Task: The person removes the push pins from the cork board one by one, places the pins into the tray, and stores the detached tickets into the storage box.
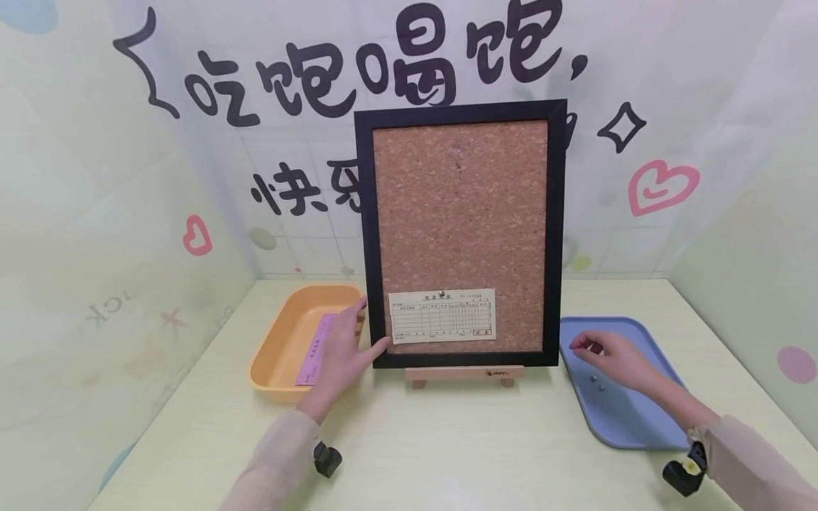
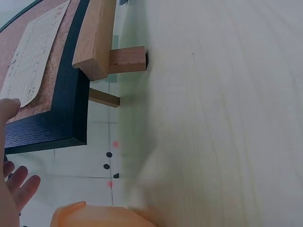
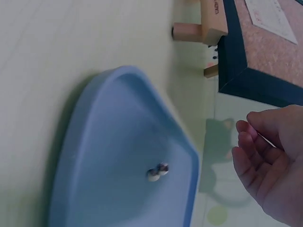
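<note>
A black-framed cork board point(image 1: 463, 191) stands on a small wooden easel point(image 1: 465, 372). A cream printed receipt slip point(image 1: 444, 316) lies against its lower left part, with a small pin point(image 1: 442, 293) at the slip's top edge. My left hand point(image 1: 341, 348) is at the frame's lower left side; its thumb reaches the slip's corner, while the other fingers extend apart beside the frame. Over the blue tray point(image 1: 629, 426) hovers my right hand point(image 1: 616, 358), fingers loosely curled and thumb close to the index fingertip, with nothing visible between them. Small silvery pins point(image 3: 157, 171) lie in that tray.
An orange tray point(image 1: 271, 355) stands left of the board, partly behind my left hand, with a purple printed slip point(image 1: 313, 355) in it. Behind the table hangs a white backdrop point(image 1: 307, 241) with black characters. Both wrists carry small black cameras point(image 1: 327, 459).
</note>
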`<state>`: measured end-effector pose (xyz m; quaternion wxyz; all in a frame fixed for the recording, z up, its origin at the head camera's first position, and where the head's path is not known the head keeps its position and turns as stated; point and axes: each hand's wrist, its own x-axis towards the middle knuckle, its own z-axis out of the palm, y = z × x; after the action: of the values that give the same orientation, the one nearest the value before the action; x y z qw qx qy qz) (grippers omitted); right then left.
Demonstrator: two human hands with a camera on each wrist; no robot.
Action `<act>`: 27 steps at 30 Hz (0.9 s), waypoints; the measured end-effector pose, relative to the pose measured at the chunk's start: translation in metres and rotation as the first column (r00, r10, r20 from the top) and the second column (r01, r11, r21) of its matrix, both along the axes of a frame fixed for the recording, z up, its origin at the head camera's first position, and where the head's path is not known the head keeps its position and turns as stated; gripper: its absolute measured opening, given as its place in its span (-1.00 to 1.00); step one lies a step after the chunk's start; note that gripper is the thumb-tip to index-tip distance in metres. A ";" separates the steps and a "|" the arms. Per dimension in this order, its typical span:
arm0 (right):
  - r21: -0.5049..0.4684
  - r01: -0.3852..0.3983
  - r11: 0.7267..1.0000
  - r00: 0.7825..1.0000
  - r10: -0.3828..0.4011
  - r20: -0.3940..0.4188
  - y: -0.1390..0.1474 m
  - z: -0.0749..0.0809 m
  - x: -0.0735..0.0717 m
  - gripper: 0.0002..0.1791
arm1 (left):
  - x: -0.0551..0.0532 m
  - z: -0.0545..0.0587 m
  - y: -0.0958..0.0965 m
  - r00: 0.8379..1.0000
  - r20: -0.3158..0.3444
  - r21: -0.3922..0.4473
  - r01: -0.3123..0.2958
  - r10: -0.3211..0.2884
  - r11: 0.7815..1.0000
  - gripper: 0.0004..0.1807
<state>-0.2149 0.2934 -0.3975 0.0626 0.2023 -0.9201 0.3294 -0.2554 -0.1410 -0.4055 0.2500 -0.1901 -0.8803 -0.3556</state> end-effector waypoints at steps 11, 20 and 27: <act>0.020 0.021 1.000 0.998 -0.020 -0.053 -0.023 0.022 -0.006 -0.95 | -0.003 -0.007 0.010 0.998 -0.057 0.011 -0.001 0.001 1.000 0.00; 0.035 -0.030 0.999 0.999 0.030 -0.016 -0.065 0.050 -0.008 -0.96 | -0.005 -0.010 0.017 0.994 -0.104 0.020 -0.040 0.042 0.999 -0.01; 0.017 -0.049 0.999 0.996 0.050 -0.070 -0.097 0.055 -0.022 -0.95 | -0.007 -0.012 0.021 0.990 -0.131 0.020 -0.042 0.045 0.999 0.00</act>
<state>-0.2369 0.1962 -0.3425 0.0852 0.2367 -0.9145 0.3167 -0.2621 -0.1205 -0.4170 0.3168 -0.1918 -0.8628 -0.3441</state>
